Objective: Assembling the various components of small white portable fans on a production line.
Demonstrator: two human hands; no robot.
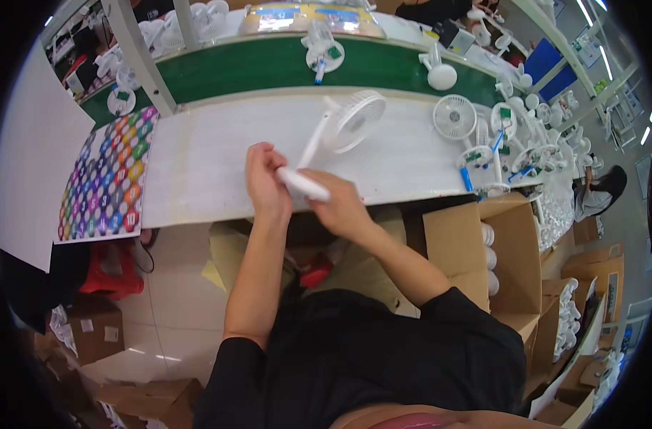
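A white desk fan (313, 146) is tilted over the near part of the white worktop, its caged head (358, 120) pointing away to the right and a little blurred. My right hand (338, 205) is closed round the near edge of the fan's round base (303, 184). On the base's left side, my left hand (267, 179) has its fingers curled and its palm against the rim; what its fingertips touch is hidden. The underside of the base cannot be seen.
Several part-built fans with green circuit boards (508, 121) crowd the right end of the worktop (211, 157). Behind it runs a green conveyor belt (233, 71) carrying fan parts. A colourful dotted sheet (104, 179) lies at left. An open cardboard box (515, 250) stands at my right.
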